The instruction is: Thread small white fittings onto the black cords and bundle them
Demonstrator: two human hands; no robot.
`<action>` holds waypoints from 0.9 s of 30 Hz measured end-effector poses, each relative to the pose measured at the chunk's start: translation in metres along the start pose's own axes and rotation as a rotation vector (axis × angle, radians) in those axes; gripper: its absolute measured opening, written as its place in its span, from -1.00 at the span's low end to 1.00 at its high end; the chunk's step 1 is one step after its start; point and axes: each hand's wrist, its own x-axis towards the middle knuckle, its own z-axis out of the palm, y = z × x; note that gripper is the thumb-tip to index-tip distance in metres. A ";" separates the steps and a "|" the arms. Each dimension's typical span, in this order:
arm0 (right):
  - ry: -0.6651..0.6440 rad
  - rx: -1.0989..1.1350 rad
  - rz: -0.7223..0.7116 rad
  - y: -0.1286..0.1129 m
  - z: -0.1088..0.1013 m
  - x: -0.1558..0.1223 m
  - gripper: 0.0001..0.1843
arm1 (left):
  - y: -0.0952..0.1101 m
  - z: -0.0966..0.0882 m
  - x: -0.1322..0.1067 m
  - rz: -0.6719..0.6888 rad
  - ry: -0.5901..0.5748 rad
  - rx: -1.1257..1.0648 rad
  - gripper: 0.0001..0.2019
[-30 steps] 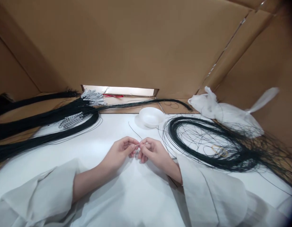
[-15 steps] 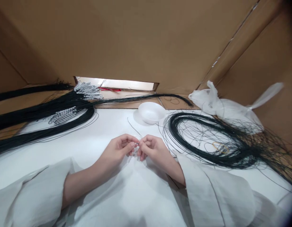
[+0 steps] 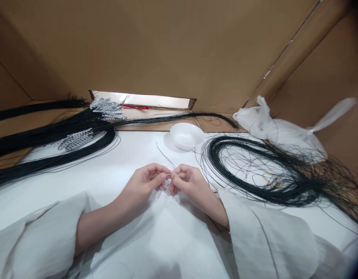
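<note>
My left hand (image 3: 148, 180) and my right hand (image 3: 187, 181) meet fingertip to fingertip over the near side of the white table (image 3: 132, 151). Both are closed in a pinch on a thin dark cord (image 3: 165, 154), whose free end sticks up and to the left beyond the fingers. A small dark bit shows between the two thumbs, too tiny to make out. Just past my hands stands a white bowl (image 3: 187, 136). To the right of it lies a loose coil of dark cords (image 3: 225, 178).
Bundles of long dark cords (image 3: 45, 135) with black-and-white wrapped ends (image 3: 107, 109) lie at the left. A red strip (image 3: 135, 106) rests near a slot in the cardboard wall (image 3: 144, 50). At the right are a white plastic bag (image 3: 292, 133) and a yellow loop (image 3: 273, 180).
The view has shifted very slightly. Both hands keep their pinch almost in place, and the small dark bit between the fingertips shows a little more.
</note>
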 end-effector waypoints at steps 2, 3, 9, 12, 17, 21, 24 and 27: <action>-0.001 -0.008 0.002 -0.001 0.000 -0.001 -0.92 | 0.000 0.000 0.000 -0.007 0.005 0.000 -0.87; 0.000 -0.009 0.001 -0.001 0.000 -0.001 -0.92 | 0.001 0.000 0.000 -0.008 0.009 -0.001 -0.87; 0.002 0.004 -0.003 0.002 -0.001 0.000 -0.94 | 0.002 0.001 -0.001 -0.017 0.028 -0.033 -0.89; 0.001 0.016 -0.005 0.003 -0.001 0.000 -0.94 | 0.002 0.001 -0.002 -0.023 0.031 -0.045 -0.89; 0.003 0.022 -0.005 0.004 -0.001 0.000 -0.94 | 0.000 0.000 -0.002 -0.018 0.028 -0.047 -0.91; 0.013 0.015 -0.003 0.004 -0.001 0.000 -0.93 | -0.001 0.000 -0.001 -0.003 0.012 -0.038 -0.92; 0.016 0.009 -0.011 0.003 -0.001 0.000 -0.93 | -0.002 -0.001 -0.001 -0.004 0.007 -0.033 -0.91; 0.019 0.015 -0.013 0.001 0.000 -0.001 -0.92 | -0.002 -0.001 -0.001 -0.005 0.003 -0.024 -0.89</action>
